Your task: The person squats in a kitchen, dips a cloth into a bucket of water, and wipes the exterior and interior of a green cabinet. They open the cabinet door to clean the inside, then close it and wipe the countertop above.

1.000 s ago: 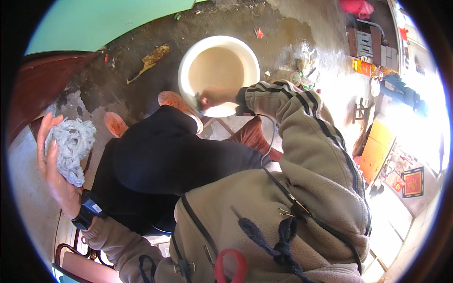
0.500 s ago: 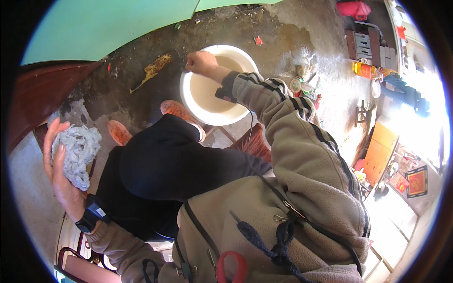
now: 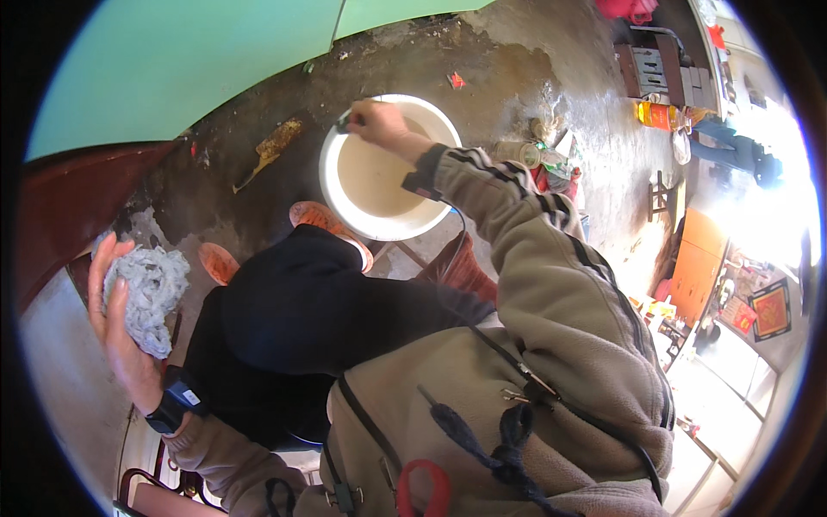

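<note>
My left hand is closed around a crumpled, damp-looking grey-white rag, well to the left of my legs. Over the far-left part of a round white basin, my right hand is closed in a pinch. A small dark greenish thing shows at its fingertips, close to the basin's rim, too blurred to name. Cloudy, pale beige liquid seems to fill the basin's bottom. A dark band with a box and a cable sits on my right wrist.
A yellowish brush-like thing with a handle lies on the wet floor left of the basin. My orange slippers are close to the basin. A green panel borders the far left. Bottles and bags stand to the right.
The view has shifted slightly. My right hand has turned a little at the basin's left rim, and the small dark thing at its fingertips now shows. My left hand still holds the rag.
</note>
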The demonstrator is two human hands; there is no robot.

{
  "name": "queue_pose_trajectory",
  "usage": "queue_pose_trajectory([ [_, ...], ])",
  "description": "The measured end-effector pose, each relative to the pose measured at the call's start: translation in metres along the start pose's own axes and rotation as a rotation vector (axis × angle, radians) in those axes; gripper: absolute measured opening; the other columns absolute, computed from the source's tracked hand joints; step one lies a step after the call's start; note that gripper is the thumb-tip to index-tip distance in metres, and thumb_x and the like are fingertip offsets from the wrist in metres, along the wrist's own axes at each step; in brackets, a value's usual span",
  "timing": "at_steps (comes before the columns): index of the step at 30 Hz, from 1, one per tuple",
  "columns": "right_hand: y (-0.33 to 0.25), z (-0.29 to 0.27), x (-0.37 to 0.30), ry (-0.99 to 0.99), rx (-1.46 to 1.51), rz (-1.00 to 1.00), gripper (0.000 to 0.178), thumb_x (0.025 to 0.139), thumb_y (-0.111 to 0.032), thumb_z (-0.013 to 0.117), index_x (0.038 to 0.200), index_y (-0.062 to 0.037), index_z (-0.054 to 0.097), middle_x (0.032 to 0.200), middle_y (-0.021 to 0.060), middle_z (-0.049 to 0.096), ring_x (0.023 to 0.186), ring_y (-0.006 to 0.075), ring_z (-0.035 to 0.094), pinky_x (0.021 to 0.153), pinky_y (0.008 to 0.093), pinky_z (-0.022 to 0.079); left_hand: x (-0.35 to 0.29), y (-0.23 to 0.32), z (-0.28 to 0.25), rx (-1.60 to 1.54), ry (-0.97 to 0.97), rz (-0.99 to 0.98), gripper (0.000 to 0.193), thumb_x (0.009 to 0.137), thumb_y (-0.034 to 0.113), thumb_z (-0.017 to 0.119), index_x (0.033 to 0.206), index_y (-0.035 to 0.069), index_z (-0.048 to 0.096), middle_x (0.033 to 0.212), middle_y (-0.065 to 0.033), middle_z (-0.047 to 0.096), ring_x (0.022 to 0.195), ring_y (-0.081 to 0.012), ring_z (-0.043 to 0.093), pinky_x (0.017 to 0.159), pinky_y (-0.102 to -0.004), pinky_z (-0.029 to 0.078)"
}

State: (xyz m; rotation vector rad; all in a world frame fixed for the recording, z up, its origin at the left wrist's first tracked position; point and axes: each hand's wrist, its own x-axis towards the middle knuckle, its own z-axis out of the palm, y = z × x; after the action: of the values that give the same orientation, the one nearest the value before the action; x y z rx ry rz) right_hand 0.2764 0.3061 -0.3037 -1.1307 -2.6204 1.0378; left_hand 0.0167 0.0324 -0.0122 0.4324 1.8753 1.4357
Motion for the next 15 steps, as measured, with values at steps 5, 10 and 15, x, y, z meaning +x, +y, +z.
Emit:
queue_pose_trajectory([
  [5,-0.016,0.023,0.034,0.018,-0.309,-0.022,0.011,0.075,-0.022,0.061,0.084,-0.0167,0.064,0.088,0.0089,0.061,0.082,0.0312,0.062,0.069,0.0429,0.050,0.000,0.000,0.003,-0.036,-0.005,0.006,0.046,0.086,0.011,0.044,0.130,-0.001,0.047,0.120,-0.0132,0.053,0.103,-0.0195,0.055,0.091,-0.0311,0.044],
  [10,0.015,-0.003,0.052,-0.063,-0.381,0.160,0.012,0.074,-0.021,0.060,0.084,-0.0177,0.067,0.089,0.0076,0.065,0.088,0.0301,0.062,0.073,0.0424,0.050,-0.003,-0.001,0.001,-0.017,0.027,0.006,0.045,0.086,0.012,0.044,0.129,-0.001,0.048,0.120,-0.0128,0.052,0.104,-0.0194,0.054,0.092,-0.0313,0.043],
  [15,0.052,-0.045,0.037,-0.051,-0.385,0.339,0.017,0.074,-0.019,0.057,0.086,-0.0171,0.069,0.087,0.0108,0.067,0.089,0.0324,0.063,0.074,0.0434,0.051,0.000,-0.002,-0.006,0.012,0.006,0.022,0.046,0.085,0.013,0.045,0.129,0.000,0.048,0.120,-0.0122,0.052,0.107,-0.0197,0.053,0.094,-0.0319,0.042],
])
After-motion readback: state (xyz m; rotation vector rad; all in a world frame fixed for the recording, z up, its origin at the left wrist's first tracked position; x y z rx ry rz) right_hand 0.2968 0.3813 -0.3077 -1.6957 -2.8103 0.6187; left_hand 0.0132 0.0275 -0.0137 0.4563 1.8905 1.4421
